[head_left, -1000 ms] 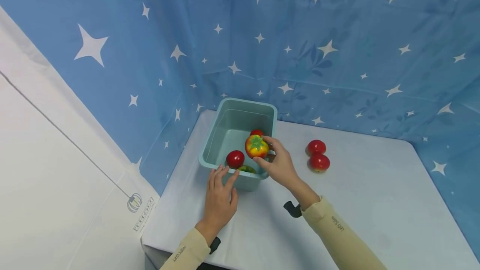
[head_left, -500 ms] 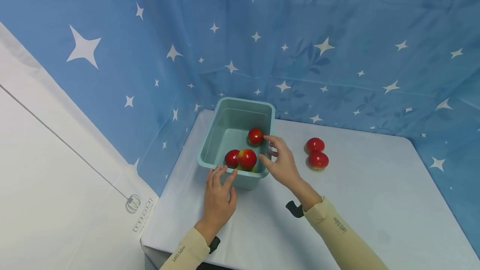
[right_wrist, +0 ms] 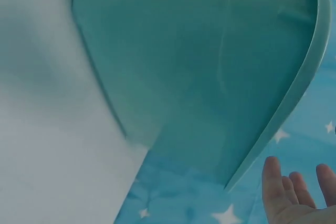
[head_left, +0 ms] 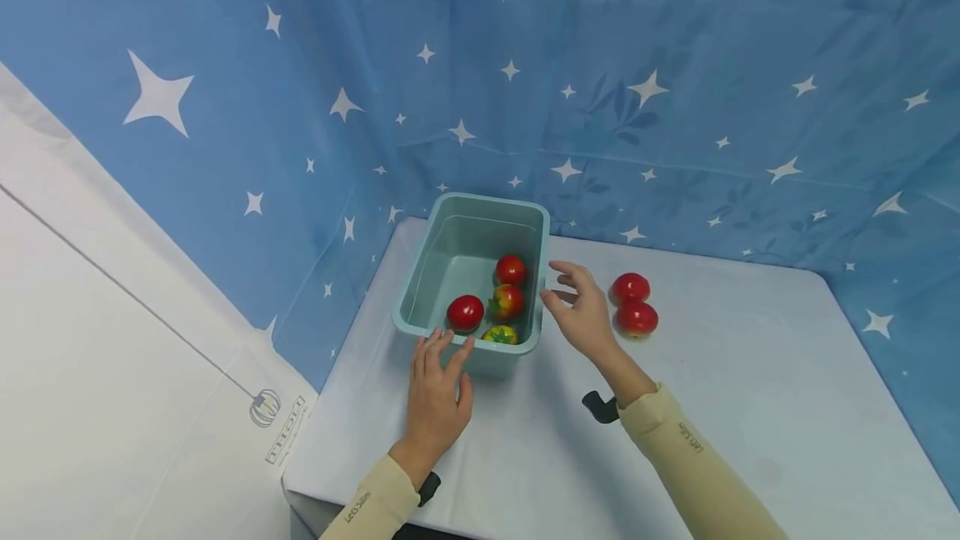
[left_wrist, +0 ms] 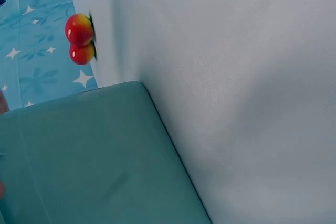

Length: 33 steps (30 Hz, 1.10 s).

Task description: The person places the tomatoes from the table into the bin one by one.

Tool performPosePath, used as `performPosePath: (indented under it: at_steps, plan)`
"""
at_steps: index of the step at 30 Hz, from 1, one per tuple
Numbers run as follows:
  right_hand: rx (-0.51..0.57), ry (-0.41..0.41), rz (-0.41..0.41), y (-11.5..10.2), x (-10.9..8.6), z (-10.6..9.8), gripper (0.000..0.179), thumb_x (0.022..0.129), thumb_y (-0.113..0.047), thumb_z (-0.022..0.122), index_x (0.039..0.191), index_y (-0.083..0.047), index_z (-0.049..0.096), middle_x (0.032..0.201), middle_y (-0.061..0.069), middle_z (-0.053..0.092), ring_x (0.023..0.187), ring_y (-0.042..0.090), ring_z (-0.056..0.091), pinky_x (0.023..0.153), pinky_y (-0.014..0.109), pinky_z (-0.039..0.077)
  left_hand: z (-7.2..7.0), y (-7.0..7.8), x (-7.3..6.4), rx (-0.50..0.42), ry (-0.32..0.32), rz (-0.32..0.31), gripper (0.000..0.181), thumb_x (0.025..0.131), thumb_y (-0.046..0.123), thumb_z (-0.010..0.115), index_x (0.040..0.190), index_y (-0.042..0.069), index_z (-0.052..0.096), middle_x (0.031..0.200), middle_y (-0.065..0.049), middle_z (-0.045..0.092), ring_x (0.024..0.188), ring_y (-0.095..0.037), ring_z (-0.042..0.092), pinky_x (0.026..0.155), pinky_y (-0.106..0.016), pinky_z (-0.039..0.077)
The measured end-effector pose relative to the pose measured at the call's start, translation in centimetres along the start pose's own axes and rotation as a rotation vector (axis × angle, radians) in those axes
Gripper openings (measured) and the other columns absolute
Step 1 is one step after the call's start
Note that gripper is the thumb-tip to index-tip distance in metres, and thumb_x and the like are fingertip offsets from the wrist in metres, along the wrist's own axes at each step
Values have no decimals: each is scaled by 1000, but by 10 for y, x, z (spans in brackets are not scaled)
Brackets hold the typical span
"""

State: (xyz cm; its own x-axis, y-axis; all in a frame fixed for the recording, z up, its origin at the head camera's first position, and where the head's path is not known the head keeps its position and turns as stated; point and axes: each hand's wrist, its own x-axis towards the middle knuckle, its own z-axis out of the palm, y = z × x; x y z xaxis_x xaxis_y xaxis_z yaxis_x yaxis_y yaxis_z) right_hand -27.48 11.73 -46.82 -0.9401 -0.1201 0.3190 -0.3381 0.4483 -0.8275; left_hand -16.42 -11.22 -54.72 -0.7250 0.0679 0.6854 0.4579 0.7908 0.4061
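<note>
A teal plastic bin [head_left: 472, 202] holds several shiny tomatoes. A plain red tomato [head_left: 465, 313] lies at the left, a yellow-green one [head_left: 500, 334] by the near wall. Along the right wall sit a red one [head_left: 511, 269] and a red-yellow one [head_left: 507, 301] with a green calyx. My left hand [head_left: 437, 402] rests its fingertips on the near rim, fingers relaxed. My right hand [head_left: 585, 311] hovers just outside the right rim, fingers loosely bent and holding nothing. To its right, two red tomatoes, a far one [head_left: 630, 288] and a near one [head_left: 637, 319], lie on the table.
A white cloth covers the table [head_left: 750, 373]. A blue curtain [head_left: 675, 148] with white stars stands behind it, close to the bin's far side. At the left hangs a white panel [head_left: 112, 357] with a printed lamp.
The right hand let go of the red-yellow tomato, which dropped into the bin and rolled toward the right wall. That hand then moved right, out past the rim. The left hand stayed put.
</note>
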Motion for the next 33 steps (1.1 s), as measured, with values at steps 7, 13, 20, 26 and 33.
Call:
performPosePath:
  at_steps: [7,13,20,26,33]
  plan:
    - [-8,147,58,26,9,-28,42,91,-13,65,131,-7,57,133,13,54,118,33,58,93,50,52,2,-1,0,1,11,6,51,82,5,60,132,13,60,135,-19,47,134,-37,38,115,-55,22]
    - [-97,259,175,60,14,-61,40,92,-12,59,132,-6,57,131,16,53,116,36,56,96,53,48,2,0,0,-5,-13,-15,49,83,6,59,132,13,60,135,-18,46,135,-35,37,117,-53,20]
    - [-202,285,334,98,5,-87,44,95,-16,55,138,-6,51,141,15,47,126,35,47,101,52,46,3,0,0,-4,-5,-14,46,86,9,55,131,13,60,135,-19,47,134,-36,38,117,-54,20]
    - [-280,239,412,123,-4,-93,49,93,-16,52,139,-1,48,140,21,46,125,39,44,99,54,45,0,0,0,-8,-8,-17,46,85,8,56,131,12,60,135,-19,47,134,-36,37,116,-54,20]
    - [-337,84,501,145,-9,-93,61,93,-21,59,145,5,37,143,31,38,131,48,37,102,60,41,-1,2,-1,6,-26,-24,49,82,4,61,131,12,61,135,-18,46,134,-36,37,117,-52,19]
